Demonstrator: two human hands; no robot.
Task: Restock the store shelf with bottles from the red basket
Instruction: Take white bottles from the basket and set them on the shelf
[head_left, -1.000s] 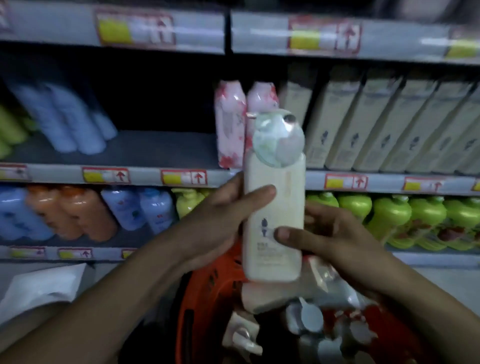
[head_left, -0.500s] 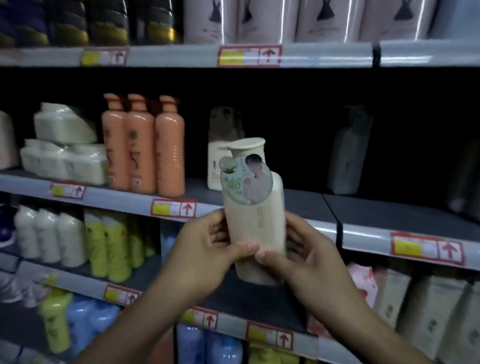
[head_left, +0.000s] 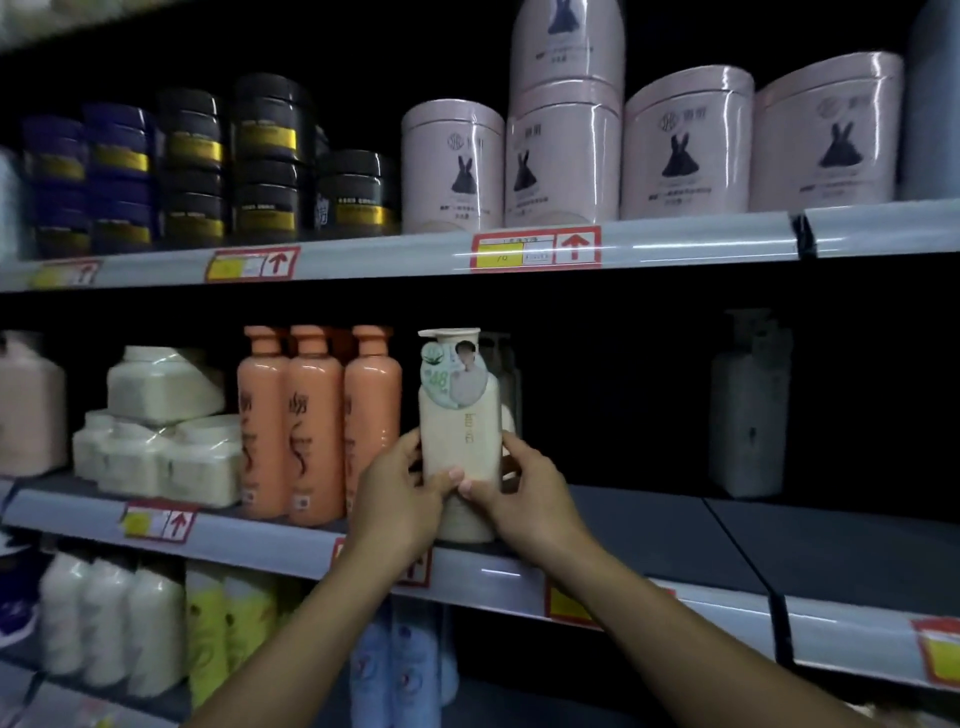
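A cream pump bottle with a round green-and-grey tag at its neck stands upright near the front edge of the middle shelf. My left hand grips its left side and my right hand grips its right side, thumbs meeting across its front. Its base rests at the shelf surface, just right of three orange bottles. A similar pale bottle stands right behind it, mostly hidden. The red basket is out of view.
Another pale pump bottle stands far back on the right of the same shelf, with dark bare shelf between. Wrapped cream packs lie at the left. Pink tins and dark jars fill the shelf above. White, yellow and blue bottles stand below.
The view rose from the red basket to the upper shelves. Both hands carried the cream bottle up and forward, from in front of the shelf edge onto the middle shelf beside the orange bottles.
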